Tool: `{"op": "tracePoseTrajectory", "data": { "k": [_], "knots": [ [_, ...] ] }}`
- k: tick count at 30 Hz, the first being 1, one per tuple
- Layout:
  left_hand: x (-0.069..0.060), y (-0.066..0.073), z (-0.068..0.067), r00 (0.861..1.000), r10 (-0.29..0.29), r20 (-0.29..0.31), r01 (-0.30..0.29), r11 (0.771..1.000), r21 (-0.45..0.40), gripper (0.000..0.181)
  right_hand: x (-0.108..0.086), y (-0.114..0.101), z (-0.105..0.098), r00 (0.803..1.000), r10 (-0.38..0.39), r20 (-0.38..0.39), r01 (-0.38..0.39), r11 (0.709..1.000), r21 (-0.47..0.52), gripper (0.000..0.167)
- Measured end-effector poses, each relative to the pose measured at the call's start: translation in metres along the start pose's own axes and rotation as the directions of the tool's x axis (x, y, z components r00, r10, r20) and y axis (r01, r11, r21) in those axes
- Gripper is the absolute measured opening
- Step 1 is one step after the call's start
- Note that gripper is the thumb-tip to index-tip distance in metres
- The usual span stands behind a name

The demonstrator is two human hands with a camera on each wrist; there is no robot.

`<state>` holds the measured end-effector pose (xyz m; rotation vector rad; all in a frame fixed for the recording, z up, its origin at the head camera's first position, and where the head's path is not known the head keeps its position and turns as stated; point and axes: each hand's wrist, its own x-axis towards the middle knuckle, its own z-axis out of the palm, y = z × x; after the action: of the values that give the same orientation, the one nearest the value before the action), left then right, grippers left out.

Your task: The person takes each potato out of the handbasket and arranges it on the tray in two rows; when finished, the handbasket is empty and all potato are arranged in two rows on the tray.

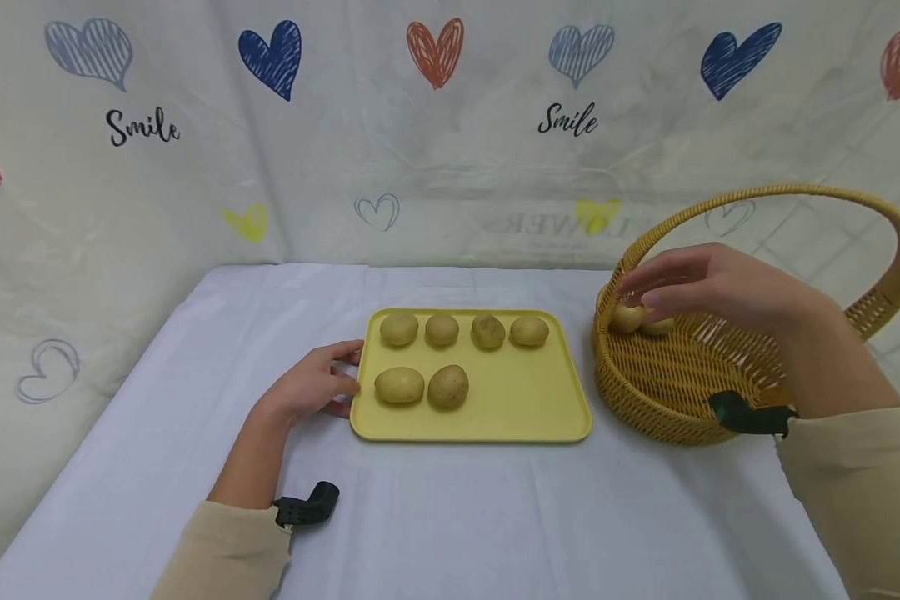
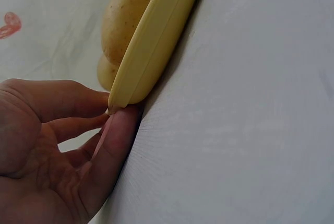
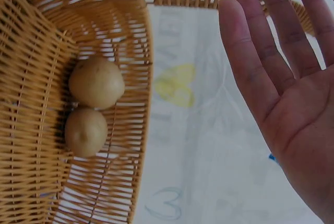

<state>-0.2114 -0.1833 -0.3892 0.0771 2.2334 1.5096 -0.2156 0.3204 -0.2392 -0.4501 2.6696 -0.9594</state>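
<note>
In the head view, a yellow tray (image 1: 525,417) lies on the white cloth with two rows of potatoes, including a large oval potato (image 1: 399,385) and a round brown one (image 1: 448,387). My left hand (image 1: 317,382) is at the tray's left edge, its fingers and thumb pinching the rim (image 2: 138,62). Over the wicker basket (image 1: 663,412) hovers my right hand (image 1: 735,287), fingers extended and holding nothing. Inside the basket, two potatoes (image 3: 96,82) sit close together against the wall, partly covered by the right hand in the head view.
The basket's tall handle (image 1: 780,190) arches above the right hand and forearm. A white sheet (image 1: 450,150) printed with hearts and words hangs behind the table. Each wrist wears a black strapped device (image 1: 307,504).
</note>
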Motion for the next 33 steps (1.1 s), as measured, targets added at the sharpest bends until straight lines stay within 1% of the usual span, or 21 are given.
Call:
{"op": "tracePoseTrajectory", "data": {
  "k": [3,8,11,14,17,20,24,26,33],
  "knots": [
    [0.0,0.0,0.0,1.0,0.005,0.004,-0.005,1.0,0.0,0.079,0.0,0.007,-0.004,1.0,0.022,-0.007,-0.022,1.0,0.015,0.039],
    [0.0,0.0,0.0,1.0,0.006,-0.002,-0.006,1.0,-0.003,0.079,0.0,0.018,-0.007,0.996,0.086,-0.015,-0.085,0.996,0.028,0.045],
    [0.001,0.0,0.0,1.0,0.01,-0.005,-0.01,1.0,-0.002,0.079,0.002,0.025,-0.006,0.993,0.119,-0.018,-0.119,0.993,0.006,0.05],
    [0.002,0.0,0.0,1.0,0.009,-0.005,-0.009,1.0,-0.003,0.079,0.005,0.029,-0.005,0.988,0.151,-0.041,-0.153,0.987,-0.039,0.053],
    [0.002,0.0,0.0,1.0,0.004,-0.007,-0.004,1.0,-0.003,0.079,0.009,0.031,-0.005,0.985,0.159,-0.061,-0.162,0.985,-0.061,0.054],
    [0.001,0.0,0.001,1.0,0.0,-0.01,0.0,1.0,-0.003,0.078,0.015,0.034,-0.006,0.986,0.152,-0.063,-0.156,0.986,-0.059,0.055],
    [0.001,0.0,0.001,1.0,0.002,-0.007,-0.002,1.0,-0.006,0.078,0.02,0.039,-0.008,0.984,0.17,-0.063,-0.173,0.983,-0.061,0.056],
    [0.001,-0.001,0.001,1.0,0.002,-0.007,-0.002,1.0,-0.007,0.078,0.023,0.044,-0.008,0.982,0.18,-0.065,-0.184,0.98,-0.074,0.056],
    [0.002,-0.001,0.0,1.0,0.002,-0.006,-0.002,1.0,-0.008,0.078,0.029,0.064,-0.008,0.985,0.167,-0.05,-0.17,0.982,-0.077,0.055]
  ]
}}
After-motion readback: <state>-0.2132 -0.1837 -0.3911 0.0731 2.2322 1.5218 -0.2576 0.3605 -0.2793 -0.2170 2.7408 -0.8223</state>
